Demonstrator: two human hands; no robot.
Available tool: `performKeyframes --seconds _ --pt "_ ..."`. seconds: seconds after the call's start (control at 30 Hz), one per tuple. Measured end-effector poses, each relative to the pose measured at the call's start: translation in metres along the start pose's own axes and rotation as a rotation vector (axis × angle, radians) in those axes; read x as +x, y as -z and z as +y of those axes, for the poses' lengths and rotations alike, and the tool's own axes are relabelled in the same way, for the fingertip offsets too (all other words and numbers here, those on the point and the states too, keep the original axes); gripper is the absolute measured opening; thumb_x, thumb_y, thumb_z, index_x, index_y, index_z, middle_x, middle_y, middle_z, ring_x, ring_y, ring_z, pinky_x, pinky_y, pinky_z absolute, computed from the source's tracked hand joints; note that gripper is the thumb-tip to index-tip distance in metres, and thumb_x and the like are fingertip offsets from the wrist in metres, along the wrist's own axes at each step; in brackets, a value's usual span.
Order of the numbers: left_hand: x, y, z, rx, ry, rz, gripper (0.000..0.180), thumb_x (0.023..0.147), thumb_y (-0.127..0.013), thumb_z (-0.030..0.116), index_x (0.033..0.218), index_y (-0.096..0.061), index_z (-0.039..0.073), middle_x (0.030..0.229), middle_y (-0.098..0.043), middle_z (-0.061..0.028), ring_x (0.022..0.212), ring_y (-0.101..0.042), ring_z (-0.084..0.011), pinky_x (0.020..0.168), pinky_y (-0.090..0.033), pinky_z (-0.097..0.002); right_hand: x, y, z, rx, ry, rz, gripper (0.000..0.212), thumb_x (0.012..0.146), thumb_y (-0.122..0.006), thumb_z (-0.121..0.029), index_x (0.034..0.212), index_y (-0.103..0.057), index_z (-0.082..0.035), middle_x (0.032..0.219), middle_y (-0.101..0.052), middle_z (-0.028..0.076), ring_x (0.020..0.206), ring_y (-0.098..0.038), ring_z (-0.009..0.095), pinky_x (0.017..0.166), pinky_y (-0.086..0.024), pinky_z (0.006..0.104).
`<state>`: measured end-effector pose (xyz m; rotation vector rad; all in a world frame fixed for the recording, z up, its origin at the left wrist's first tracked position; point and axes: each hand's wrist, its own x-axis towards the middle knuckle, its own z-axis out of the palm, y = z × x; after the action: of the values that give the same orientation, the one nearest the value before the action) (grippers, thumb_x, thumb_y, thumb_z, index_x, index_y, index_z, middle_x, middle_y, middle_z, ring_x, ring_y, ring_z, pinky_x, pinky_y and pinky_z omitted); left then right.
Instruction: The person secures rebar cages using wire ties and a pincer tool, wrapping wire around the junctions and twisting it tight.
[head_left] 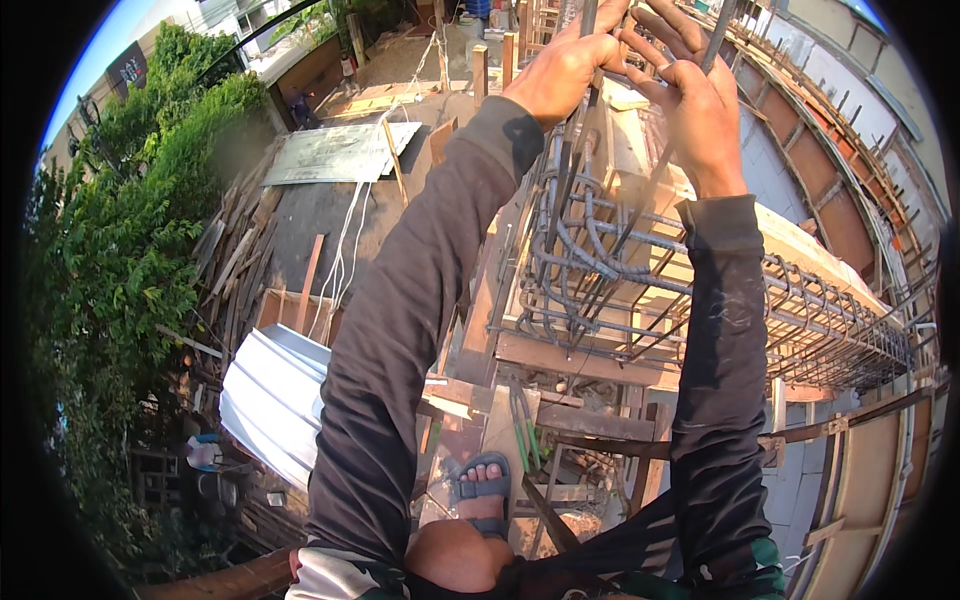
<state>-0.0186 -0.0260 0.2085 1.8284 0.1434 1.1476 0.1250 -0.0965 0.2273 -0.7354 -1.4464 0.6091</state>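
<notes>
My left hand (565,78) is closed around an upright steel reinforcing bar (588,18) at the top of the view. Close to its right, my right hand (700,115) has its fingers bent inward, their tips meeting the left thumb and fingers. Whatever the right fingertips pinch is too small or hidden to make out. Another steel bar (718,35) slants past the right hand. Below both hands lies a rebar cage (600,255) of bent bars and stirrups, which runs off to the right inside timber formwork (800,245).
Green-handled pliers (526,440) lie on a plank beside my sandalled foot (482,490). Gaps between the boards show a drop below. To the left are white corrugated sheets (270,400), a pale panel (340,152), hanging white cords (350,260), scrap timber (240,240) and trees (120,230).
</notes>
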Motion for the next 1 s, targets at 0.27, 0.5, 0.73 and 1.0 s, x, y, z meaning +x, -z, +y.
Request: performKeyframes --seconds 0.27,0.5,0.73,1.0 --pt "-0.001 -0.006 0.007 0.051 -0.099 0.041 0.074 0.084 -0.041 0.012 0.155 -0.02 0.008 0.147 -0.042 -0.0121 0.093 -0.049 -0.0126 0.08 -0.044 -0.0237 -0.01 -0.011 -0.008 0.032 0.09 -0.021 0.056 0.087 -0.037 -0.005 0.143 -0.037 0.001 0.142 -0.043 0.022 0.129 -0.047 0.034 0.105 -0.045 0.041" --pt "-0.008 -0.009 0.018 -0.02 -0.067 0.021 0.077 0.083 -0.043 0.012 0.156 -0.017 0.008 0.149 -0.039 -0.0178 0.112 -0.051 -0.021 0.09 -0.044 -0.0279 -0.004 -0.002 -0.004 -0.018 0.067 -0.043 0.057 0.087 -0.037 -0.003 0.144 -0.034 0.002 0.142 -0.04 0.027 0.131 -0.044 0.04 0.107 -0.044 0.046" --pt "-0.005 -0.012 0.023 -0.034 -0.059 0.039 0.075 0.088 -0.042 0.014 0.155 -0.011 0.005 0.151 -0.033 -0.023 0.128 -0.046 -0.0294 0.105 -0.042 -0.0351 0.011 0.02 0.032 0.198 0.07 -0.041 0.057 0.089 -0.037 -0.005 0.145 -0.032 0.003 0.143 -0.038 0.029 0.131 -0.043 0.041 0.107 -0.043 0.0476" --pt "-0.001 -0.011 0.023 0.182 -0.19 0.138 0.079 0.094 -0.053 0.031 0.155 -0.01 0.004 0.155 -0.024 -0.025 0.14 -0.033 -0.0342 0.116 -0.029 -0.0434 0.004 0.006 0.013 0.005 0.025 -0.019 0.052 0.093 -0.034 -0.004 0.145 -0.036 -0.001 0.141 -0.047 0.018 0.129 -0.05 0.027 0.102 -0.047 0.0383"
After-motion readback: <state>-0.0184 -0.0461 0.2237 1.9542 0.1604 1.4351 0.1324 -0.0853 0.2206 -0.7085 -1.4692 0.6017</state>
